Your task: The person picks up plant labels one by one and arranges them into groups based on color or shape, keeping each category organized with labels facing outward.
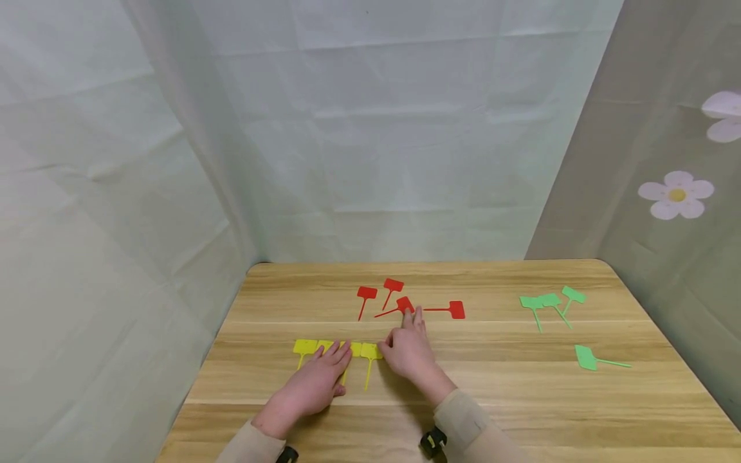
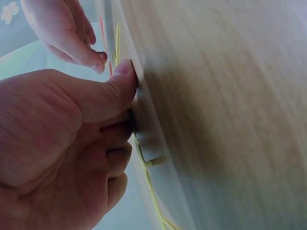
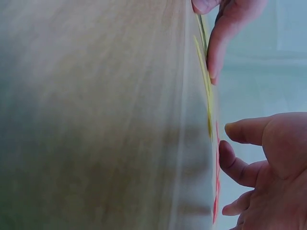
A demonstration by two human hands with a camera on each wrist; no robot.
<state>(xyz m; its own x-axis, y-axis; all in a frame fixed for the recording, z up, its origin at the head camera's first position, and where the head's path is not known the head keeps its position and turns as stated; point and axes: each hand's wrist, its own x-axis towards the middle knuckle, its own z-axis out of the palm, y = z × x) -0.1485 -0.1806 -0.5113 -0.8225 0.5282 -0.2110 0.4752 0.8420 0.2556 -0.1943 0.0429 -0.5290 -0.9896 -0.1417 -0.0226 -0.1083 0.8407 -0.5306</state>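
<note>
- Wood-grain worktop (image 1: 579,418) before me.
- Left hand (image 1: 317,384): palm down, straight fingers on yellow tags (image 1: 370,351).
- Right hand (image 1: 410,350): fingers parted, bent, at tags' right end.

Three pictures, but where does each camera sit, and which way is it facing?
Head: worn on the person's head, facing forward and down over the light wood-grain table; left hand, right hand and beige fabric sleeves show.
Left wrist: on that wrist, looking low along the table; the left hand is large and near, the right hand beyond.
Right wrist: on that wrist, also low; right hand near, left hand above.
Shared: both wrist views show both hands and flat yellow plastic-looking tags.
</note>
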